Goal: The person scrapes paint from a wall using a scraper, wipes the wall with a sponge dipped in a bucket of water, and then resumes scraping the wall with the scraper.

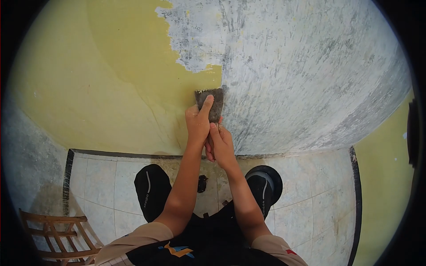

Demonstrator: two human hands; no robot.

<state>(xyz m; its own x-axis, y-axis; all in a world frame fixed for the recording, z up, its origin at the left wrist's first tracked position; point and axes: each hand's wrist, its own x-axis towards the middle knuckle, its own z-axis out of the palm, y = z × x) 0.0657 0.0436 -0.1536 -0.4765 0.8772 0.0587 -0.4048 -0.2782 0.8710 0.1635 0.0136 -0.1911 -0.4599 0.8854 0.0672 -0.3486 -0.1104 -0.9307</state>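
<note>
A paint scraper point(216, 111) with a wide, dirty dark blade is held against the wall, its blade edge up on the yellow paint point(133, 80). Pale flakes cling to that edge. My left hand point(198, 122) grips the scraper from the left, one digit lying flat along the blade. Lower down, my right hand point(222, 139) is closed around the handle, which is mostly hidden by my fingers. Just right of the blade begins the scraped grey-white wall point(301, 75), and a ragged paint border runs above it.
My knees in black trousers point(151, 190) are close to the wall's foot, above a tiled floor point(293, 213). A round dark object point(276, 184) is beside my right knee. A wooden chair or rack point(62, 232) stands at lower left. A small black item point(202, 183) lies between my legs.
</note>
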